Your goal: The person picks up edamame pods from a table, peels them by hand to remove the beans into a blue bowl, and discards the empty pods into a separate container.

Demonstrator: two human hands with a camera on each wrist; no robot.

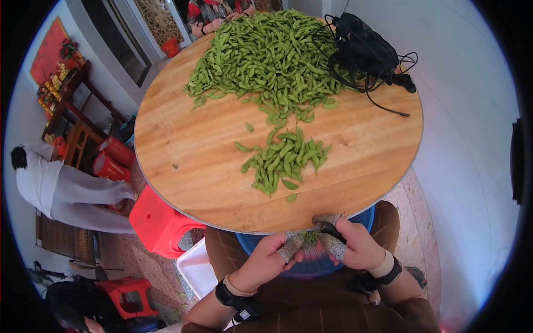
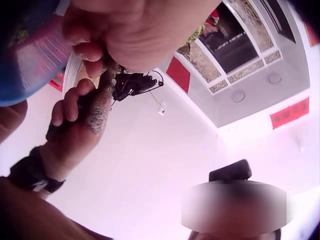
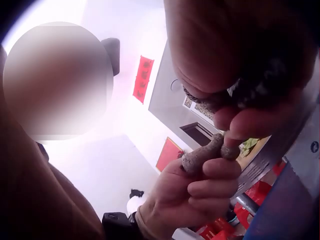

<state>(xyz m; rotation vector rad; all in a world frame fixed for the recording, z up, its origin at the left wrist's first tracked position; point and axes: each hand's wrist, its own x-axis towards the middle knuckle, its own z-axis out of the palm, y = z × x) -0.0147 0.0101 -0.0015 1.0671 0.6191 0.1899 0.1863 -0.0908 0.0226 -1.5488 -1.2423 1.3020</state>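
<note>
My left hand (image 1: 268,258) is at the table's near edge, its fingers curled and grey knitted covers on the thumb and a finger. Thumb and forefinger pinch a small green piece, apparently a soybean pod (image 3: 227,135), mostly hidden. Fingertip to fingertip with it, my right hand (image 1: 358,244) also wears grey covers. Its fingers curl round a small black tool (image 1: 331,230), whose kind I cannot tell. Beneath both hands a blue basin (image 1: 250,242) sits between the knees. A small pile of green soybean pods (image 1: 286,158) lies on the round wooden table (image 1: 189,183) just beyond.
A large heap of pods (image 1: 272,53) covers the far side of the table. Beside it is a black bag with cables (image 1: 363,47). At left stand a red stool (image 1: 161,219) and a white tray (image 1: 199,266). One person (image 1: 55,188) bends at left; another sits across.
</note>
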